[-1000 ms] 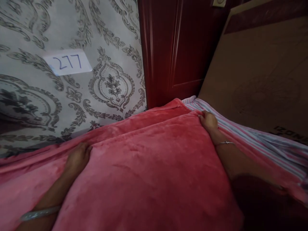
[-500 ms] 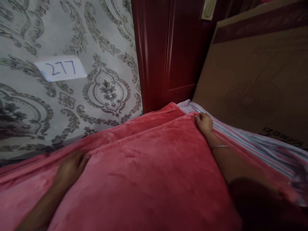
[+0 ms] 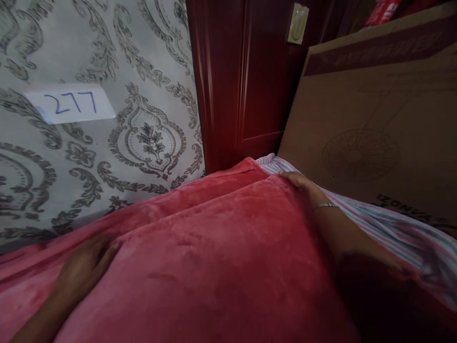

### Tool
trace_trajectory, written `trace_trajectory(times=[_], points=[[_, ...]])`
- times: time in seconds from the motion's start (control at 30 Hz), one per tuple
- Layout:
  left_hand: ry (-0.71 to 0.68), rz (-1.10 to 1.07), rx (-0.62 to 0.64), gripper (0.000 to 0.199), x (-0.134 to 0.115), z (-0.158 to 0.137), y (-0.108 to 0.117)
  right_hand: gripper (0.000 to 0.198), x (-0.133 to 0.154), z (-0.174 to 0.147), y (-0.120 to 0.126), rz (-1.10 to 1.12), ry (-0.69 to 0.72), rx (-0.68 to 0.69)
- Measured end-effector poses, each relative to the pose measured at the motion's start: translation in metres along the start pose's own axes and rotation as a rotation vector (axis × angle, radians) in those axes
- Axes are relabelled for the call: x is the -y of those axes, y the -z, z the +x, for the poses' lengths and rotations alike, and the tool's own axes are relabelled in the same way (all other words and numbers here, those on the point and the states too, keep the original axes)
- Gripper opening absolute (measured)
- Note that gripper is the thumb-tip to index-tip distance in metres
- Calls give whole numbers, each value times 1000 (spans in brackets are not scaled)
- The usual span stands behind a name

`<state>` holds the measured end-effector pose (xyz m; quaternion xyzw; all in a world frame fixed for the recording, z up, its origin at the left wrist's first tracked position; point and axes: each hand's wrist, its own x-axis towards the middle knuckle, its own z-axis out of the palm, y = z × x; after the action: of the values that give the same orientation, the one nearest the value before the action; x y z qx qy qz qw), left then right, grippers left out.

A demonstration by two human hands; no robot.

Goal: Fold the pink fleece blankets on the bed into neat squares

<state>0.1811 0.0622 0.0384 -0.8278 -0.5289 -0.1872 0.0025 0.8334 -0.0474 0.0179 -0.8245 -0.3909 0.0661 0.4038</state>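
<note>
A pink-red plush blanket lies folded in layers, its upper fold edge slanting up toward the right. Near the left end of that edge, my left hand rests palm down, thumb apart from the fingers; some fingertips are hard to see against the plush. At the far right corner of the top layer is my right hand, fingers stretched out flat over the corner. A thin bracelet circles the right wrist. Striped bedding shows beneath the blanket on the right.
Patterned wallpaper with a paper marked 277 stands behind the blanket. A dark red wooden panel with a light metal plate rises beyond. At the right leans a large cardboard box, a red object showing above it.
My right hand's fingers have gone from curled at the blanket corner to flat over it. My left hand remains on the fold. The view has shifted slightly.
</note>
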Motion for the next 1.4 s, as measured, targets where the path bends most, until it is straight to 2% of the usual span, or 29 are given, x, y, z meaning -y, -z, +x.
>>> trace_trajectory(times=[0.13,0.33,0.4,0.47,0.53,0.67,0.73,0.8,0.9,1.0,1.17,1.3,1.4], points=[[65,-23,13,43,2,0,0,25,-3,9,-12,-59,-80,13],[149,5,17,43,3,-1,-1,19,-13,5,-25,-142,-111,-160],[134,27,23,42,4,-2,-1,21,-8,1,-22,-161,-56,-233],[100,32,5,43,4,-3,0,28,7,-4,-19,-190,78,-293],[47,23,-12,45,0,-2,2,27,29,-11,-20,-191,266,-233],[-80,0,59,47,-28,7,6,22,79,-34,-41,-77,628,187],[-130,-11,128,48,-49,15,5,25,94,-48,-59,-53,761,319],[-170,-35,168,50,-71,23,1,32,100,-60,-75,-67,829,399],[-211,-40,185,52,-97,31,-10,28,97,-71,-90,-93,861,468],[-203,-1,191,48,-110,36,-20,22,94,-72,-94,-98,866,447],[-106,33,145,43,-106,47,-30,19,107,-63,-103,-177,825,296],[-95,44,216,43,-99,52,-38,15,112,-62,-117,-239,800,327],[-128,15,247,43,-97,50,-40,15,102,-58,-116,-236,801,368]])
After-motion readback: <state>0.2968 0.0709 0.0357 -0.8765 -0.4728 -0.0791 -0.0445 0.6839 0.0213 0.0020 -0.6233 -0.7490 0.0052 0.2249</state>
